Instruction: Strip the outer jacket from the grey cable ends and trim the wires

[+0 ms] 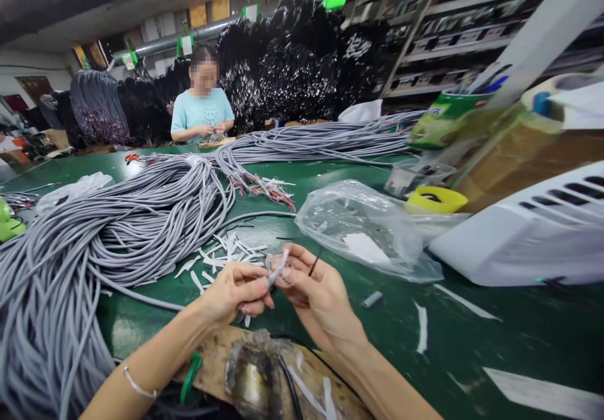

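In front of me, my left hand (243, 289) pinches a grey cable (275, 275) near its end, thumb on top. My right hand (321, 291) is closed at the cable's pale tip, where something clear and shiny shows among the fingers; its exact form is unclear. A thin black strand (315, 263) sticks up from between the right fingers. Just beyond my left hand lies a scatter of white strips (231, 249). Below both hands is a worn wooden board (214, 351) with a metal piece (255, 373) on it.
A big bundle of grey cables (155, 206) covers the left of the green table (377, 357). To the right are a clear plastic bag (358, 219), a short grey tube (372, 299), a yellow tape roll (436, 200) and a white housing (533, 231). A co-worker (202, 105) sits across.
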The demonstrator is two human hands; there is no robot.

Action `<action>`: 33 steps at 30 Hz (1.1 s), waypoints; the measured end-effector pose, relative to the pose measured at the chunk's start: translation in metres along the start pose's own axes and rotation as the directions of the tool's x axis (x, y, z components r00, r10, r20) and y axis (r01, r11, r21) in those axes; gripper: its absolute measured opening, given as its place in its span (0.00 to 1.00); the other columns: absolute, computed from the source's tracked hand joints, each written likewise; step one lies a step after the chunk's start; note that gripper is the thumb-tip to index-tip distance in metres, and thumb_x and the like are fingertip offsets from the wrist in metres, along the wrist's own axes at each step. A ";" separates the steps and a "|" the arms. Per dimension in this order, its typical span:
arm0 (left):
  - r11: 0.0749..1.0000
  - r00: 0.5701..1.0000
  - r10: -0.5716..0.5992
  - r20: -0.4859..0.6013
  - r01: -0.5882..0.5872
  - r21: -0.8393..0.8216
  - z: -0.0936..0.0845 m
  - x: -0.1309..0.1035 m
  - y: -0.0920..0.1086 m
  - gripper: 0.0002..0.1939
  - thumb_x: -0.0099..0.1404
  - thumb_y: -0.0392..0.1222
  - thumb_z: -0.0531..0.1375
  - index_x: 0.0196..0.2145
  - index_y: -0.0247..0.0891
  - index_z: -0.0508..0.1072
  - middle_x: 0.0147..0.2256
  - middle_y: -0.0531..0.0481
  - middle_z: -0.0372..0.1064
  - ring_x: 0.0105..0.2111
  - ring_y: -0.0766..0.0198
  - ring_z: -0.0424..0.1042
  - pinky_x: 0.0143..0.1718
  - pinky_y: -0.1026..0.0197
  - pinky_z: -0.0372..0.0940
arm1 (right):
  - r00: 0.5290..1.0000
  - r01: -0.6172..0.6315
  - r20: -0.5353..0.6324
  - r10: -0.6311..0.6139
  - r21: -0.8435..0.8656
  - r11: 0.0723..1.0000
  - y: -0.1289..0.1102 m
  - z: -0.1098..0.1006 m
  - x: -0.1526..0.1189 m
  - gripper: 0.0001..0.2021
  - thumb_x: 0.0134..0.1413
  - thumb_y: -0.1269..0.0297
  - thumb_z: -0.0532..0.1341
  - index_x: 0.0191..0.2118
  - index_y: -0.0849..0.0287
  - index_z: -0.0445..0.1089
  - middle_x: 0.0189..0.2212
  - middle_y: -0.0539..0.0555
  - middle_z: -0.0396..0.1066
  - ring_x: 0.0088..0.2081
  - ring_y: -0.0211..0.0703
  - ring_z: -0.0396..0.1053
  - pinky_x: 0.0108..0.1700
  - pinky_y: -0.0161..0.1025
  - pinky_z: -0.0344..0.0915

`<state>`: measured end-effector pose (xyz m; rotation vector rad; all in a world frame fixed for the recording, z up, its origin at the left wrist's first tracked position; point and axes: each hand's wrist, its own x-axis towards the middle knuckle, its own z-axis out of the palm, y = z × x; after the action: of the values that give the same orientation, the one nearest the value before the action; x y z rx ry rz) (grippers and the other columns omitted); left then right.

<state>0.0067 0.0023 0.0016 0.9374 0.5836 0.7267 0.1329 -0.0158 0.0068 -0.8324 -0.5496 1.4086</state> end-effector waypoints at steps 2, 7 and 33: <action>1.000 0.999 0.022 -0.025 -0.023 -0.008 0.000 0.000 0.000 0.21 0.39 0.48 0.70 0.28 0.29 0.74 0.15 0.51 0.66 0.08 0.80 0.51 0.10 0.71 0.39 | 0.998 0.047 -0.047 -0.047 0.005 0.999 -0.002 -0.002 0.002 0.21 0.20 0.66 0.69 0.28 0.61 0.63 0.18 0.44 0.67 0.11 0.22 0.50 0.12 0.22 0.44; 0.985 0.971 0.163 -0.176 -0.151 0.078 0.001 0.001 0.001 0.23 0.38 0.46 0.70 0.30 0.28 0.74 0.17 0.50 0.67 0.10 0.76 0.57 0.11 0.72 0.43 | 0.991 0.111 -0.066 -0.120 -0.120 0.986 -0.005 -0.008 0.001 0.21 0.28 0.57 0.68 0.32 0.61 0.64 0.16 0.44 0.66 0.09 0.21 0.41 0.11 0.25 0.38; 0.463 0.851 0.524 0.024 -0.308 0.831 0.000 0.004 -0.015 0.10 0.52 0.36 0.58 0.16 0.33 0.68 0.17 0.55 0.57 0.20 0.70 0.55 0.23 0.66 0.49 | 0.327 0.730 0.568 -0.755 -0.659 -0.179 0.012 -0.015 -0.015 0.06 0.51 0.70 0.59 0.38 0.57 0.68 0.25 0.48 0.75 0.19 0.32 0.68 0.25 0.29 0.64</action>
<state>0.0137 -0.0005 -0.0118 1.9526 0.9559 1.0530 0.1357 -0.0334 -0.0097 -0.9975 -1.5601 -0.2466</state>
